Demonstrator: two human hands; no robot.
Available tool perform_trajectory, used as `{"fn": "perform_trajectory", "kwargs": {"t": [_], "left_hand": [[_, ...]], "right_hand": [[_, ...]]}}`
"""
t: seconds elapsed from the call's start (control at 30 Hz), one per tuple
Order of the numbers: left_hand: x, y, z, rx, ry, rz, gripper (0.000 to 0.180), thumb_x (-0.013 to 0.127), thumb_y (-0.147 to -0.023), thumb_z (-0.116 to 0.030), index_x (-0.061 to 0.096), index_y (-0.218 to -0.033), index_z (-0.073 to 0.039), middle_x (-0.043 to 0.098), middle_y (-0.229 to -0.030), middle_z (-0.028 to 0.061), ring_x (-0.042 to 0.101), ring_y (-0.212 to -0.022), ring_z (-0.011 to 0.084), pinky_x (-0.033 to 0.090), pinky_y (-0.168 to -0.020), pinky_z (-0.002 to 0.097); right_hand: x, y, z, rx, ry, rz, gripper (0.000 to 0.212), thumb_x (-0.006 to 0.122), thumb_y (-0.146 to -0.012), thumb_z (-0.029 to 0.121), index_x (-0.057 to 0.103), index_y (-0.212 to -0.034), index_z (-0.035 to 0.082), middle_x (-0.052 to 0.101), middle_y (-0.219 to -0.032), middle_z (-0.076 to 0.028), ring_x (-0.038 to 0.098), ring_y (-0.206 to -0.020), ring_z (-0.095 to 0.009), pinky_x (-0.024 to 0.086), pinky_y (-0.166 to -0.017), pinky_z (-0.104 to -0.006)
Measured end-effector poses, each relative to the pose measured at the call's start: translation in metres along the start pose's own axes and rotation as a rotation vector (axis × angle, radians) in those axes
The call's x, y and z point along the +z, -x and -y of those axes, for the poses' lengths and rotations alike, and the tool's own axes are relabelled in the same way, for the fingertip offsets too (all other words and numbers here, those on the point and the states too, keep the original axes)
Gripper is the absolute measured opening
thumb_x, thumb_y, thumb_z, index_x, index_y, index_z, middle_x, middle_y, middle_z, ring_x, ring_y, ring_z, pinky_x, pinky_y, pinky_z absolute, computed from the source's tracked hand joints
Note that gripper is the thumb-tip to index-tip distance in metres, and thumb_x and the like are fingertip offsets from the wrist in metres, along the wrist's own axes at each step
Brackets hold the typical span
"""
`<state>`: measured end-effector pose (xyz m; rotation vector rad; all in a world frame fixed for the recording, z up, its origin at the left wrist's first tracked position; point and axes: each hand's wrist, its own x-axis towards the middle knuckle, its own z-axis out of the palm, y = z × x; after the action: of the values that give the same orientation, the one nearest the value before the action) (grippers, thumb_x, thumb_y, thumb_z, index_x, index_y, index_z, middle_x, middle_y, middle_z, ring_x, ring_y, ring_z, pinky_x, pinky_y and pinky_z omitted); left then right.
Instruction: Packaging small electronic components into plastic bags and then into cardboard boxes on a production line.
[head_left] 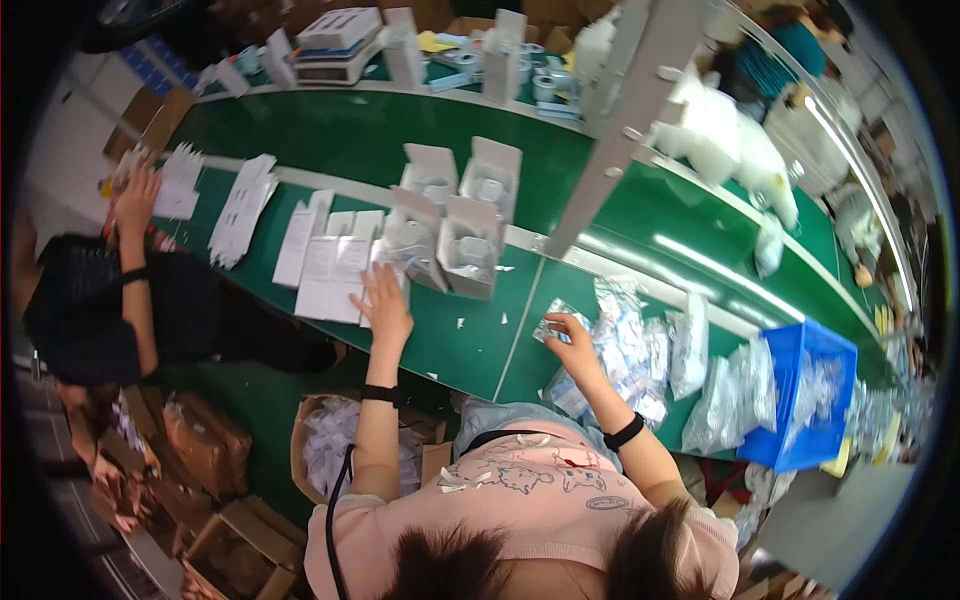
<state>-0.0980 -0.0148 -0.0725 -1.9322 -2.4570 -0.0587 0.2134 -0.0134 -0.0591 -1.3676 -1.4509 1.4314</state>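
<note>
My left hand (384, 303) lies with its fingers spread at the right edge of a row of flat white cartons (330, 300). Just beyond it stand several open white boxes (470, 245), each with a clear, round-topped item inside. My right hand (568, 348) has its fingers curled round a small shiny plastic packet (553, 310), at the left side of a heap of similar packets (625, 345). How firmly the fingertips close on it is hard to make out.
A person in black (90, 300) works at the left beside stacked white sheets (243, 210). A blue bin (790, 440) and clear bags (725, 400) are at the right. A metal post (610, 150) rises behind the bench. Cardboard boxes (240, 550) stand on the floor.
</note>
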Motion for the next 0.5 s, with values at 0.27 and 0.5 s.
{"fn": "perform_trajectory", "kwargs": {"t": [0.27,0.5], "left_hand": [[-0.093,0.009,0.003,-0.119,0.280,0.062,0.087,0.069,-0.054,-0.003,0.026,-0.129,-0.001,0.029,-0.131,0.0174,0.029,-0.121,0.0350,0.026,-0.097,0.0455],[-0.178,0.066,-0.031,-0.066,0.526,-0.646,0.081,0.065,-0.055,0.002,0.029,-0.128,-0.001,0.031,-0.127,0.0175,0.033,-0.116,0.0331,0.027,-0.097,0.0400]], "right_hand": [[0.007,0.021,0.015,0.039,-0.046,-0.015,0.030,0.056,-0.074,0.004,0.052,-0.103,0.006,0.053,-0.104,-0.006,0.052,-0.096,-0.016,0.044,-0.078,-0.0281],[0.012,0.038,0.067,-0.144,-0.159,0.234,0.040,0.061,-0.073,0.013,0.049,-0.111,0.007,0.050,-0.108,-0.009,0.052,-0.097,-0.019,0.044,-0.079,-0.0302]]}}
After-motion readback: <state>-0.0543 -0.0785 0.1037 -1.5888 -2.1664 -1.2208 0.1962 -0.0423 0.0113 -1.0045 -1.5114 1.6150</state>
